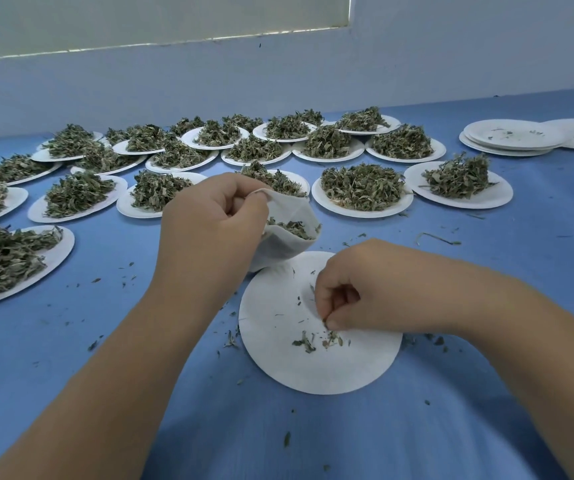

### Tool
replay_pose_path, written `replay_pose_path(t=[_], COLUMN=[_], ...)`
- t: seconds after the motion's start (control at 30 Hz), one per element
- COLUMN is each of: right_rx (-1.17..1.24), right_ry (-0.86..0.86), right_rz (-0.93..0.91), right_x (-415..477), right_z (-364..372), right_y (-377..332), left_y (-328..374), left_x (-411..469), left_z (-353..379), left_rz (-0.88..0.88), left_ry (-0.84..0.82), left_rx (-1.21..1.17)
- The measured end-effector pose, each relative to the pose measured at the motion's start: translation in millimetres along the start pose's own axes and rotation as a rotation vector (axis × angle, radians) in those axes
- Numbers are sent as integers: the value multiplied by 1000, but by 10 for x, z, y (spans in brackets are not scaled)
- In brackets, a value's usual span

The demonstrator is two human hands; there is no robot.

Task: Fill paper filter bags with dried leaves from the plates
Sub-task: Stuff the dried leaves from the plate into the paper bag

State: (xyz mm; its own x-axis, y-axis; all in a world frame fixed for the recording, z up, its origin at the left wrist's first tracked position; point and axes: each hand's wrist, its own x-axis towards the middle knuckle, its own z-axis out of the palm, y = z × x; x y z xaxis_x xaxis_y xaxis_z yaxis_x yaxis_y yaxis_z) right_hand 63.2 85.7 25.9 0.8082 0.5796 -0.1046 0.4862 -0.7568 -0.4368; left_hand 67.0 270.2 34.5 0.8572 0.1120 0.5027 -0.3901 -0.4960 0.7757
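Observation:
My left hand grips the rim of a white paper filter bag, held open just above the table with dried leaves showing inside. Right below it lies a white paper plate that holds only a few leaf scraps. My right hand rests on this plate, fingers curled, pinching a few of the scraps between thumb and fingertips.
Several white plates heaped with dried leaves cover the blue table behind and to the left. A stack of emptied plates sits at the far right. Leaf crumbs lie scattered around the near plate. A pale wall bounds the back.

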Motion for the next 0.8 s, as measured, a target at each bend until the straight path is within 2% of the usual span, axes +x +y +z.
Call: replay_pose_path(t=[0.23,0.43,0.67,0.8], right_rx=[1,22,26,34], right_ry=[17,-94,-42,-95], right_rz=[-68,-45,-116,-139], right_x=[15,-60,-3,-35], right_z=[48,-23,51,10], right_y=[-79,-37,-80,-61], left_y=[4,2,6,11], left_x=[2,2,-2,1], left_z=[10,5,0,-4], left_rz=[8,8,16,17], left_ry=[5,-6,2,3], left_rx=[-5,-5,8,-1])
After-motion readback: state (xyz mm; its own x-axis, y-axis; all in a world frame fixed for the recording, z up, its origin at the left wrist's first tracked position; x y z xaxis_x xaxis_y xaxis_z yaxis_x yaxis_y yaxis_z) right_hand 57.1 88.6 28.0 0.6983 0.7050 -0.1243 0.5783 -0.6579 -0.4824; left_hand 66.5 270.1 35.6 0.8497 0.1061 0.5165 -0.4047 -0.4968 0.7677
